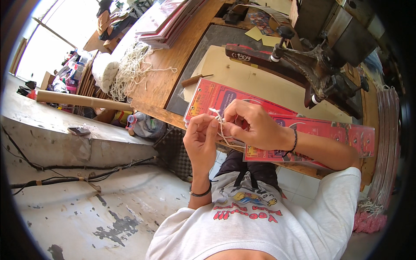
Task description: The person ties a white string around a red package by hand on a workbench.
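Note:
A thin white cord [223, 132] runs between my two hands over the table's near edge. My left hand [201, 138] pinches it between thumb and forefinger, with a small tangle of cord above the fingertips. Close beside it, my right hand [250, 124] is closed on the same cord, its fingers bent. Under and behind the hands lie red printed sheets in clear plastic [310, 134], overlapping along the edge. A wooden-handled awl [193, 81] rests just beyond the sheets' far left corner.
A dark metal press-like tool [312, 60] stands at the right rear. Loose white cord [135, 71] lies in a heap at the left, near a stack of boards [167, 21]. More plastic-covered sheets [387, 138] hang or stand at the right. A cardboard tube [82, 100] juts out at left.

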